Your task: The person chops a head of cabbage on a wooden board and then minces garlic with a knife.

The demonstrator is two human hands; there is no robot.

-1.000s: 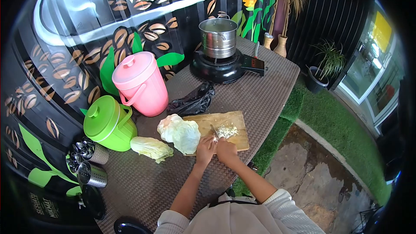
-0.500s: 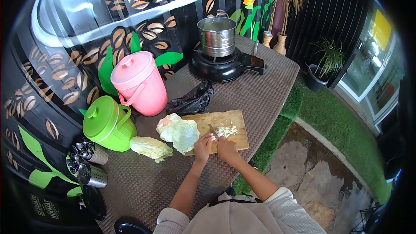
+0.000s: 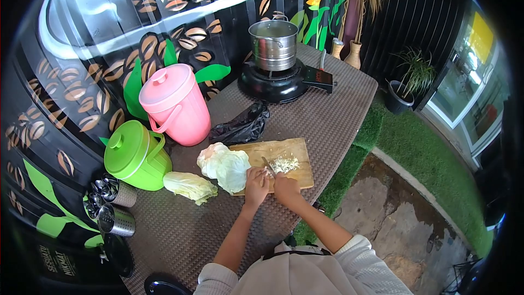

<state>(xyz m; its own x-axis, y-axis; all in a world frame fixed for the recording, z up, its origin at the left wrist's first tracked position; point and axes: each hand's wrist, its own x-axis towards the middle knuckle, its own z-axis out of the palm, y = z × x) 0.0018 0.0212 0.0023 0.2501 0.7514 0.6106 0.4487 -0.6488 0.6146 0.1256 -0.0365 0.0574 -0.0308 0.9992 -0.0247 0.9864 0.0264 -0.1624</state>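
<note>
On the wooden cutting board my right hand is closed around the handle of a knife, its blade pointing away and to the left. Close beside the blade, my left hand has its fingers bent over a small pale pinkish piece whose kind I cannot make out. A pile of finely chopped whitish bits lies right of the knife. Loose cabbage leaves rest at the board's left edge, near my left hand. Farther left is a napa cabbage.
A crumpled black plastic bag lies behind the board. A steel pot stands on a black portable stove. Pink and green lidded containers line the left, with metal cutlery holders nearer me.
Both hands stay at nearly the same place on the board, with only slight shifts of the fingers and knife. Nothing else visibly moves.
</note>
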